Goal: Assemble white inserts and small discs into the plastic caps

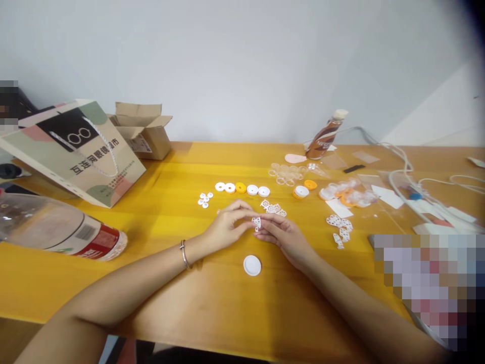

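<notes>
Between my two hands is a small white openwork piece, pinched at its edges by the fingertips. My left hand holds it from the left, and my right hand grips it from the right. Below them a white round disc lies flat on the wooden table. Just behind my hands sit more white openwork pieces. A row of white and yellow discs stretches behind my left hand, with several small white pieces at its left.
At left are a paper bag, a large bottle and an open cardboard box. A brown drink bottle, clear rings, bagged parts and white cables occupy the right. A pixelated area covers the right edge.
</notes>
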Motion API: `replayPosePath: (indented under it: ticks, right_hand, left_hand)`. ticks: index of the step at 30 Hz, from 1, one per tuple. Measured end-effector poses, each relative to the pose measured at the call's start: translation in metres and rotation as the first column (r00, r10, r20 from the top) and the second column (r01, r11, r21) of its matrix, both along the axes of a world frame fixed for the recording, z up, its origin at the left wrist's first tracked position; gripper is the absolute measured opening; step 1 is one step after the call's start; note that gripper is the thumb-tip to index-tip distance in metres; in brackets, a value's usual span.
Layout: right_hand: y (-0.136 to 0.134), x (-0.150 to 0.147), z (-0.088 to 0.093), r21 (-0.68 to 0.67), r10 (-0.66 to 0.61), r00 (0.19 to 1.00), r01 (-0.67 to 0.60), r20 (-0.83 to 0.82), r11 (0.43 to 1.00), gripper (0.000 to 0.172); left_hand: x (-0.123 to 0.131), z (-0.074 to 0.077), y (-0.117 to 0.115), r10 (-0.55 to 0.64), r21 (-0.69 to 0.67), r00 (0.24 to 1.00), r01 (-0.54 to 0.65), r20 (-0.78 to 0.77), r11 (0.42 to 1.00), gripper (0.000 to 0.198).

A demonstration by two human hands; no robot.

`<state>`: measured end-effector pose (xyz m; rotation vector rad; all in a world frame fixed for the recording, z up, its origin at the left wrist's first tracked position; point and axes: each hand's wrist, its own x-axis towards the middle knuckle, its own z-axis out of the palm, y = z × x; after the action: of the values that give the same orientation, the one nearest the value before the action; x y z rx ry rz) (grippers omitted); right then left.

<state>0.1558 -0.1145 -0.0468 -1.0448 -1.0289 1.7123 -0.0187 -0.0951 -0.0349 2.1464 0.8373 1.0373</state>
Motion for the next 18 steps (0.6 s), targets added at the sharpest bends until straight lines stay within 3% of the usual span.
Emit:
replayPosePath:
  ticks: [11,15,18]
  right_hand:
    - [-0.001,-0.002,0.000,0.076,-0.032,0.998,0.028,0.045,0.997,0.027]
    - [-0.001,-0.002,0.000,0.107,-0.046,0.996,0.038,0.071,0.994,0.028]
    - [-0.001,-0.002,0.001,0.131,-0.046,0.994,0.033,0.095,0.991,0.028]
  left_hand:
    - [0.004,-0.002,-0.006,0.038,-0.069,0.997,-0.034,0.067,0.997,0.020]
    - [0.006,-0.006,-0.005,0.091,-0.222,0.989,-0.064,0.114,0.973,0.022]
    - [0.007,-0.010,-0.003,0.087,-0.390,0.979,-0.009,0.183,0.921,0.024]
